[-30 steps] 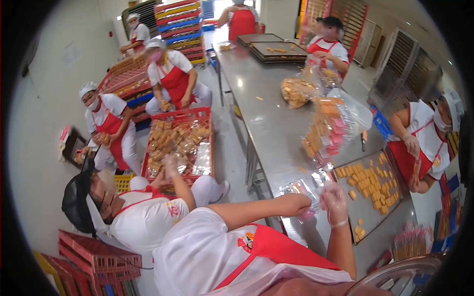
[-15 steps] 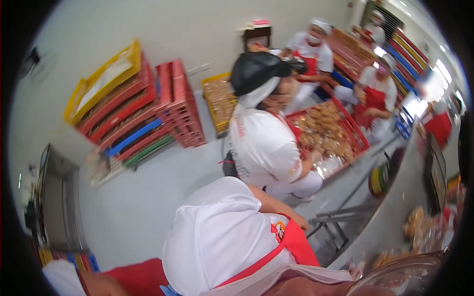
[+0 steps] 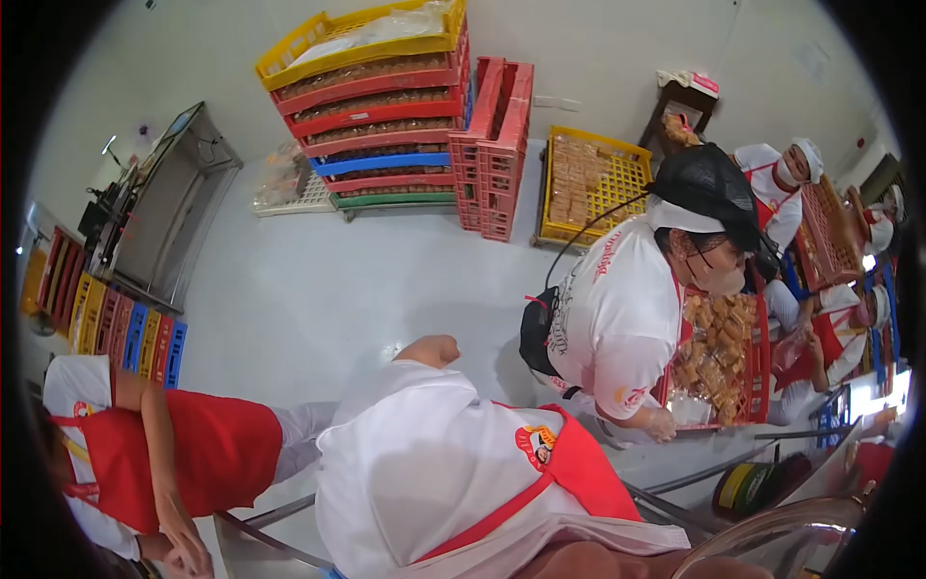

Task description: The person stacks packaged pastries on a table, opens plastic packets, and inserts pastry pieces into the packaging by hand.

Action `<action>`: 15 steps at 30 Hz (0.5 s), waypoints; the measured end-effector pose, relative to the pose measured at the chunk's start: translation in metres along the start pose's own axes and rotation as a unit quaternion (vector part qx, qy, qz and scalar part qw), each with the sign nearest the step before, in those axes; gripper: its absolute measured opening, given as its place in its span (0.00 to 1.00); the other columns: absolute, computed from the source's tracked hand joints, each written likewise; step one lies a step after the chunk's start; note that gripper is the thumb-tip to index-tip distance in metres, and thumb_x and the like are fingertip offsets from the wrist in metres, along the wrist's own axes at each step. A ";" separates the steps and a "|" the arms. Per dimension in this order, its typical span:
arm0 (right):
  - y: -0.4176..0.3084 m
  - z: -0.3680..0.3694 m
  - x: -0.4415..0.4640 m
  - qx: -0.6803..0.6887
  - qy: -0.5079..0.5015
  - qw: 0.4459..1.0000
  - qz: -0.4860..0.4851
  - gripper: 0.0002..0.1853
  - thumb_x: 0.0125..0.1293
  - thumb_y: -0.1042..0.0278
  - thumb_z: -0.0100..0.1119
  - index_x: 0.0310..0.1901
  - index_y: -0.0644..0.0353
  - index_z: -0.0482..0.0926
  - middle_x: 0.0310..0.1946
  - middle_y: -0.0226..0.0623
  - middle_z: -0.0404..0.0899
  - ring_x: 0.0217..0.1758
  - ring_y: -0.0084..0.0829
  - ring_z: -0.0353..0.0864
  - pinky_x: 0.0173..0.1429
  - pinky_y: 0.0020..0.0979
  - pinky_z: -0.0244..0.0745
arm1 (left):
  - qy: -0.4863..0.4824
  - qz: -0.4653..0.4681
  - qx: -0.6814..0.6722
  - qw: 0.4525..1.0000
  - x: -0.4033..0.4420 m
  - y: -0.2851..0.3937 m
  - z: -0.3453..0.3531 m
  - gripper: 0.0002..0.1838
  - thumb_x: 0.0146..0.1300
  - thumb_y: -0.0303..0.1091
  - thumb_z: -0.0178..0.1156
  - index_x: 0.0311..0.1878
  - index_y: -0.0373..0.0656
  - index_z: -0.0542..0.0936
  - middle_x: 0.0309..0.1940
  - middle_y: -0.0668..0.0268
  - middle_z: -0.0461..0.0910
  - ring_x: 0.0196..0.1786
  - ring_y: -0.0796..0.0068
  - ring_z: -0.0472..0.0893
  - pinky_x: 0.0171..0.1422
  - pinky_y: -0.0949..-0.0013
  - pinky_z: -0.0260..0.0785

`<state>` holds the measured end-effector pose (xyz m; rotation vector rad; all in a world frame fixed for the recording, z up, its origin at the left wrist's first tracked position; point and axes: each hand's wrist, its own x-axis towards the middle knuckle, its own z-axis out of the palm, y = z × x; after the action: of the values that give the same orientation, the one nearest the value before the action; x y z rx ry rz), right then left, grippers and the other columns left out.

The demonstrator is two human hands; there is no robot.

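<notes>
A white sleeve [image 3: 395,454] and a red apron [image 3: 584,473] with a round logo fill the bottom middle, close to the camera. They appear to be my own clothes. Past the sleeve shows a short piece of bare arm [image 3: 432,349], bent so that it looks like an elbow, with no fingers visible. Neither of my hands can be made out. A clear curved rim [image 3: 820,511], perhaps of eyewear, is blurred at the lower right. Beyond my shoulder, a co-worker in a white shirt [image 3: 627,318] leans over a red crate [image 3: 757,372] of bagged brown food.
Stacked crates [image 3: 376,125] stand by the wall beside upright red crates [image 3: 492,154]. A yellow crate [image 3: 627,183] of packs sits on the floor. Another person in a red apron [image 3: 203,444] is at left. More co-workers [image 3: 786,183] are at right.
My view has swung left and levelled. The crates and nearby co-worker now appear farther right. The bare arm, stretched rightward before, shows only as a short bent end. The left person has come into fuller view.
</notes>
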<state>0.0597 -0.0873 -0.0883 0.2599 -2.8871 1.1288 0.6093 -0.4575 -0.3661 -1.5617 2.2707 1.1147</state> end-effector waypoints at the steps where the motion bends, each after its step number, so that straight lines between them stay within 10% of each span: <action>1: 0.017 0.009 0.016 -0.038 0.019 0.997 -0.069 0.13 0.59 0.63 0.50 0.33 0.67 0.76 0.29 0.45 0.78 0.32 0.40 0.75 0.39 0.37 0.71 | 0.006 -0.020 -0.003 1.000 -0.006 -0.010 0.003 0.08 0.53 0.34 0.52 0.34 0.42 0.75 0.29 0.57 0.77 0.33 0.63 0.76 0.36 0.64 0.67; 6: 0.054 0.026 0.056 -0.091 0.090 0.977 -0.169 0.17 0.59 0.56 0.52 0.38 0.64 0.78 0.32 0.47 0.79 0.34 0.39 0.77 0.40 0.34 0.72 | 0.012 -0.074 0.015 0.997 -0.025 -0.048 0.040 0.09 0.53 0.35 0.53 0.35 0.42 0.75 0.30 0.57 0.77 0.34 0.63 0.77 0.37 0.64 0.68; 15: 0.077 0.073 0.077 -0.081 -0.067 0.871 -0.481 0.11 0.60 0.58 0.50 0.36 0.57 0.73 0.27 0.36 0.72 0.29 0.29 0.70 0.34 0.30 0.68 | 0.012 -0.038 -0.038 0.998 -0.015 -0.025 0.032 0.12 0.52 0.38 0.54 0.36 0.42 0.78 0.31 0.57 0.80 0.36 0.63 0.79 0.39 0.65 0.70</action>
<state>-0.0264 -0.0920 -0.1864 1.5729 -2.3160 0.6619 0.6292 -0.4296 -0.3928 -1.6837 2.1884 1.1815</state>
